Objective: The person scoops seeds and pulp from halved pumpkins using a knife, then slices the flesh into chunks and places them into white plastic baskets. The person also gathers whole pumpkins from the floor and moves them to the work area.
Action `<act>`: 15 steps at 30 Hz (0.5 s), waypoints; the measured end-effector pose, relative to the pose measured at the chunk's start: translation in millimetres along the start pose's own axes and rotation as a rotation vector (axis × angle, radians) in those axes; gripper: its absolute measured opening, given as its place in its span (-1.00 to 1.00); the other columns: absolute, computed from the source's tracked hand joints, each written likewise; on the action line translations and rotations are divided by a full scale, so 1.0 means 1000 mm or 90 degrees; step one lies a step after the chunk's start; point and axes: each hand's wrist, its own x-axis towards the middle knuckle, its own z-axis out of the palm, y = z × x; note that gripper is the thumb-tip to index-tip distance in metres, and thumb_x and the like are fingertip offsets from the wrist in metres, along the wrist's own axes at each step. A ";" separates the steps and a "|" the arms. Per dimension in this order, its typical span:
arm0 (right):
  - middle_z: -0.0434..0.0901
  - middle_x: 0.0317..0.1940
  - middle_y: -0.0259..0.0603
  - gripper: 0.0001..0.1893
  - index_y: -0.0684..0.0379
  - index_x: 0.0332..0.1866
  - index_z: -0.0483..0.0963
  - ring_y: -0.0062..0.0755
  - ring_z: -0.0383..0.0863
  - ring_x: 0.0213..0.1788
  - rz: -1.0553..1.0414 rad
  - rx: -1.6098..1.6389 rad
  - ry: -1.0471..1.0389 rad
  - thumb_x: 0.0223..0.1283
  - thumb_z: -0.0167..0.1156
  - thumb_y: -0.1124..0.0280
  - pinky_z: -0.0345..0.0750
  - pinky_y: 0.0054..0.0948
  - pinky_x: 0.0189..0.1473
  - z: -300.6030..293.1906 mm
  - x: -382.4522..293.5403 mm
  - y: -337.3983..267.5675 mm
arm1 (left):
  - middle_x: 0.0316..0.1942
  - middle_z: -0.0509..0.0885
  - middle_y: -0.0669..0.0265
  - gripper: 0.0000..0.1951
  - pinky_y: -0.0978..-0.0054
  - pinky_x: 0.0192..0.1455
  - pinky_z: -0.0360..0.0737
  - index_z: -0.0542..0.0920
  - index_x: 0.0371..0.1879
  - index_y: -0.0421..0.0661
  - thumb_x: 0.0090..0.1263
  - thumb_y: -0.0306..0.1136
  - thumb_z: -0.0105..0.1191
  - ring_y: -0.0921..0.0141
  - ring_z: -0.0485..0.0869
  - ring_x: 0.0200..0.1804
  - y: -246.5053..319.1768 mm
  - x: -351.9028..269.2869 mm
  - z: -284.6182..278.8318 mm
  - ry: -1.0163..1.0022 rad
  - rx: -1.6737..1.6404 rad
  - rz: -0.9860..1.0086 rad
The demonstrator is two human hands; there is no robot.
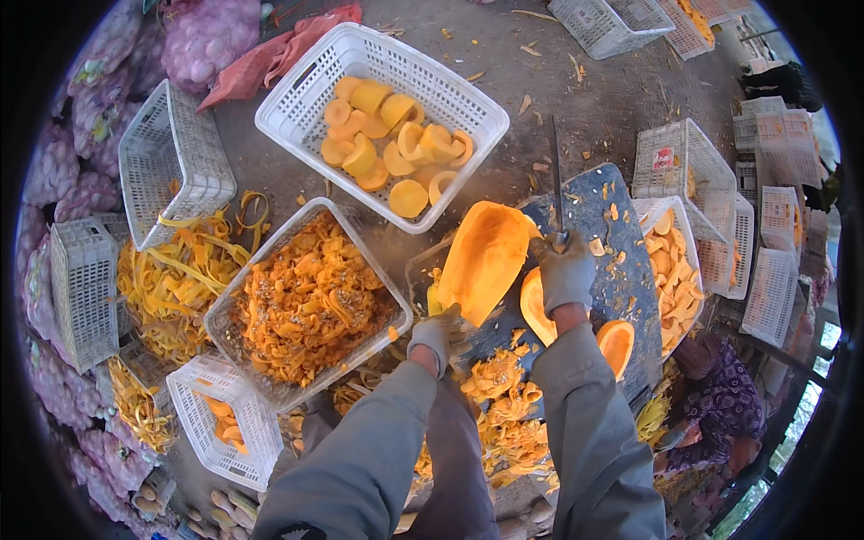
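Note:
In a soiled work glove, my left hand [437,337] touches the lower left end of a large, hollowed, peeled squash half [482,260]. My gloved right hand [565,273] grips a long-bladed knife [557,179] by its handle, the blade pointing away from me and clear of the flesh. Its fingers are close to the right edge of the squash half. Another hollowed piece [536,307] lies partly hidden behind my right hand on the dark cutting board [614,256]. A smaller cut piece [615,347] rests beside my right forearm. Scooped pulp [499,374] lies between my forearms.
A white plastic crate [270,111] of cut squash chunks stands ahead. Left of me is a tub [223,337] heaped with pulp and seeds, beside piled peelings [169,290]. At right, a crate [695,270] holds cut pieces; a person in a patterned garment [722,398] is close by.

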 end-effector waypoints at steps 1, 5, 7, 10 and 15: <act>0.70 -0.29 -0.03 -0.62 0.22 -0.11 0.60 -0.09 0.71 -0.21 -0.007 -0.039 -0.021 0.05 0.49 0.24 0.59 -0.19 -0.13 0.007 0.017 -0.005 | 0.09 0.62 0.08 -0.51 0.00 0.15 0.67 0.49 0.27 -0.12 0.44 -0.19 0.23 0.09 0.62 0.10 0.000 0.000 0.010 -0.002 -0.018 -0.007; 0.72 -0.13 0.08 -0.57 0.20 0.01 0.60 0.07 0.71 -0.01 -0.028 -0.180 -0.128 0.07 0.44 0.21 0.58 -0.11 0.06 0.034 0.052 -0.002 | 0.19 0.59 0.13 -0.59 0.00 0.13 0.66 0.50 0.27 -0.12 0.48 -0.34 0.18 0.16 0.61 0.17 -0.007 0.012 0.031 -0.051 -0.146 0.042; 0.72 -0.12 0.11 -0.61 0.21 0.03 0.58 0.10 0.70 0.01 -0.043 -0.228 -0.133 0.13 0.33 0.26 0.58 -0.08 0.07 0.048 0.052 -0.002 | 0.07 0.67 0.15 -0.60 0.06 0.03 0.73 0.51 0.21 -0.12 0.40 -0.46 0.22 0.24 0.70 0.04 -0.010 0.023 0.028 -0.064 -0.217 0.100; 0.72 -0.14 0.12 -0.66 0.20 0.04 0.57 0.13 0.70 0.00 -0.034 -0.249 -0.140 0.21 0.24 0.28 0.57 -0.04 0.09 0.053 0.052 0.007 | 0.06 0.68 0.15 -0.58 0.18 -0.06 0.78 0.51 0.20 -0.15 0.35 -0.60 0.21 0.25 0.73 -0.01 -0.011 0.027 0.038 0.043 -0.203 0.166; 0.72 -0.17 0.13 -0.68 0.21 0.01 0.56 0.15 0.70 -0.03 -0.041 -0.244 -0.149 0.18 0.20 0.31 0.58 -0.04 0.05 0.056 0.036 0.009 | 0.06 0.68 0.13 -0.55 0.26 -0.09 0.79 0.51 0.20 -0.20 0.31 -0.68 0.19 0.22 0.75 -0.05 -0.017 0.007 0.014 -0.012 -0.244 0.236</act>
